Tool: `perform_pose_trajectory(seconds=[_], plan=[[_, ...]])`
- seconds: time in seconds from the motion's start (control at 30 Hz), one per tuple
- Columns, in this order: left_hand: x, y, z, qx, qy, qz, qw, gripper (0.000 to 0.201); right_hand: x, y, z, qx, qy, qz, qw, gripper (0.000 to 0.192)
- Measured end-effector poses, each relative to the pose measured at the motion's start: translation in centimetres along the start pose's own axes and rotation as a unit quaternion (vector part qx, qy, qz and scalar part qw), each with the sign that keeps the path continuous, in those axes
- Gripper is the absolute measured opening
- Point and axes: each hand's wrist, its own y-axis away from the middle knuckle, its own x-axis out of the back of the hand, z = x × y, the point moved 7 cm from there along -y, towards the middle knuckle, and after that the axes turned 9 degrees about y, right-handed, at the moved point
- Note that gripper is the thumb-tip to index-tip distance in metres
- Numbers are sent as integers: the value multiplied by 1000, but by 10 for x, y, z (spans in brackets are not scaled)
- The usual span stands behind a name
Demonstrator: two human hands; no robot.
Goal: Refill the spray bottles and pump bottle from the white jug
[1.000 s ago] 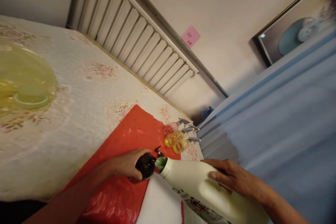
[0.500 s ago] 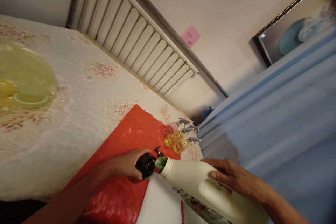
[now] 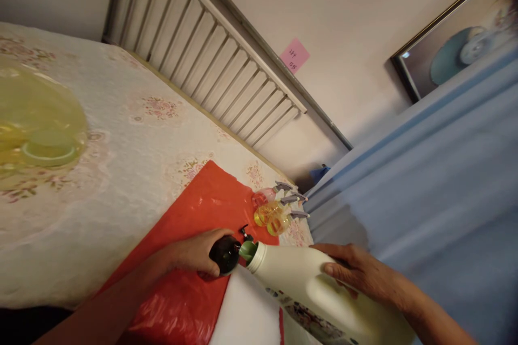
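My left hand (image 3: 202, 253) is wrapped around a dark brown bottle (image 3: 225, 256) above a red plastic sheet (image 3: 214, 199). A large cream-coloured jug (image 3: 299, 275), tipped on its side, is gripped by my right hand (image 3: 360, 272). The jug's green pouring spout (image 3: 248, 250) meets the mouth of the dark bottle. Whether liquid is flowing I cannot tell. Just behind the two mouths lies a black pump top (image 3: 245, 233). The lower part of the jug runs out of view.
Several spray bottles (image 3: 271, 214) with grey trigger heads stand beyond the red sheet. At the left is a translucent yellow basin (image 3: 48, 113) on the floral tablecloth (image 3: 121, 172). A radiator (image 3: 202, 48) and a blue curtain (image 3: 424, 172) border the table.
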Motion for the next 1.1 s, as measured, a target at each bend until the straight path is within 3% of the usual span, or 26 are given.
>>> perform_pose_trajectory(seconds=[1.1], plan=[[-3,1,1,-2,14,-18,1000,67,2,0,-7,-3,3,-6,1000,56]])
